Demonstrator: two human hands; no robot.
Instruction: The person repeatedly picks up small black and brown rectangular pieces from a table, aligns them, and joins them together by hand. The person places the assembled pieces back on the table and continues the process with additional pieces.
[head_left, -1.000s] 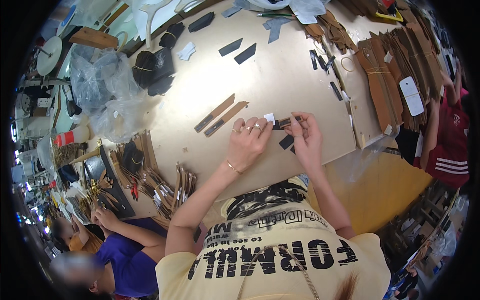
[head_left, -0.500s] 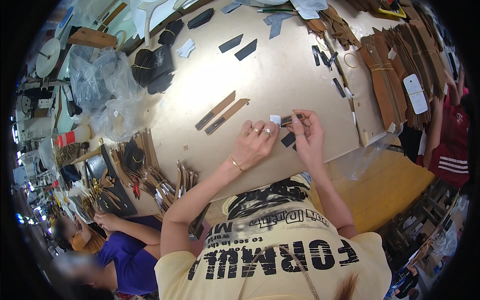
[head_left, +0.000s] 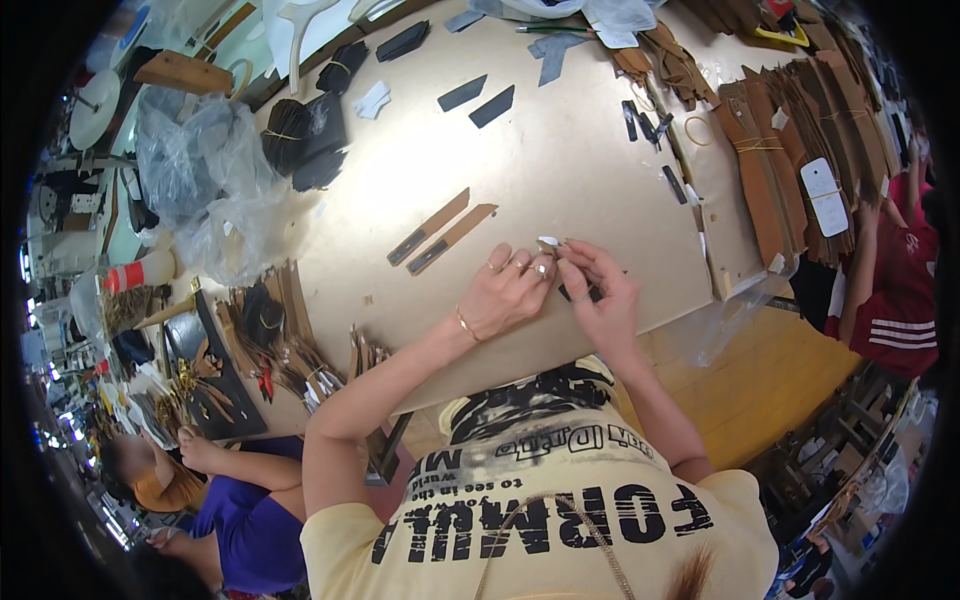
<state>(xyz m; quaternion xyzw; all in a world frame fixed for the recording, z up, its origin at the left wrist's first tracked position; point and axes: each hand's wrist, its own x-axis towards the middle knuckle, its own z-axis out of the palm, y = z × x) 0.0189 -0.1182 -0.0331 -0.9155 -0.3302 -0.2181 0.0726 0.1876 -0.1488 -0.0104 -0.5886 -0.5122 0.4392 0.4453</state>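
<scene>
My left hand (head_left: 510, 292), with rings and a bracelet, is curled low over the near part of the table. Fingertips of my right hand (head_left: 602, 300) meet it in a pinch. Between them a small white piece (head_left: 548, 241) stands tilted; how each finger grips it is partly hidden. Beneath my right hand a small black piece (head_left: 568, 293) shows on the table. Two brown strips with black ends, a farther one (head_left: 432, 226) and a nearer one (head_left: 453, 240), lie side by side left of my hands.
Farther back lie two dark strips (head_left: 477, 100) and a small white stack (head_left: 372, 100). Banded brown strips (head_left: 765, 160) fill the right side, with a person in red beyond. Left are a clear plastic bag (head_left: 215, 185), a brown bundle (head_left: 300, 330) and a person in purple (head_left: 255, 535).
My right hand has moved left against my left hand. The white piece has tipped from flat to tilted. The brown strip with a black inset, earlier in my right fingers, is now hidden.
</scene>
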